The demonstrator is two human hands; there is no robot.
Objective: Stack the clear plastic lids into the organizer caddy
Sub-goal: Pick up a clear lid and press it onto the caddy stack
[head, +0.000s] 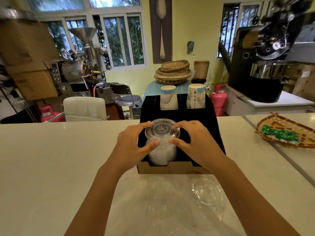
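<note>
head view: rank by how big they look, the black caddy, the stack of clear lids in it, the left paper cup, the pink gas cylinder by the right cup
1. black caddy
2. stack of clear lids
3. left paper cup and pink gas cylinder: look alike, and the cylinder stands farther back, so unranked.

I see clear glossy plastic lids stacked in a matt black caddy whose front is plain brown cardboard; printed paper cups; a smooth pale countertop; crinkled transparent film.

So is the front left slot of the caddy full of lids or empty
Nearly full: a stack of clear lids fills the caddy slot and rises above its front wall, both hands' fingers around the top.
</note>
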